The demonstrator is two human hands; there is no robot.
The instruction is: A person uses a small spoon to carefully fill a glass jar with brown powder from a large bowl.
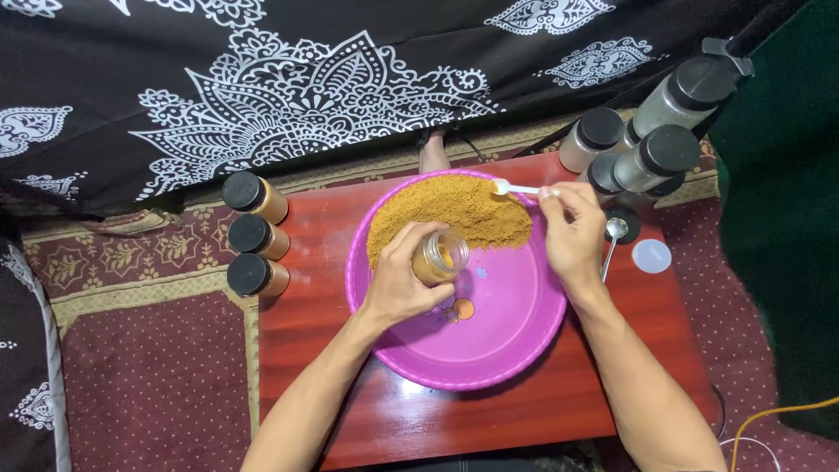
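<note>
Head view, looking straight down: left hand [404, 281] wraps its grip around a small open jar [440, 256], partly filled with brown powder and tilted mouth-up toward the heap, held over the middle of the pink basin [489, 350] so spills land inside. Right hand [572, 232] pinches a small white spoon [516, 187], its bowl resting at the far right edge of the brown powder heap [454, 214], which fills the basin's far half. The basin sits on a red wooden desk [350, 385]. Three filled, black-capped jars [253, 234] stand in a row at the desk's left edge, apart from the empty capped jars [642, 144] clustered far right. A metal spoon [612, 240] and a loose white lid [652, 255] lie just right of the basin.
</note>
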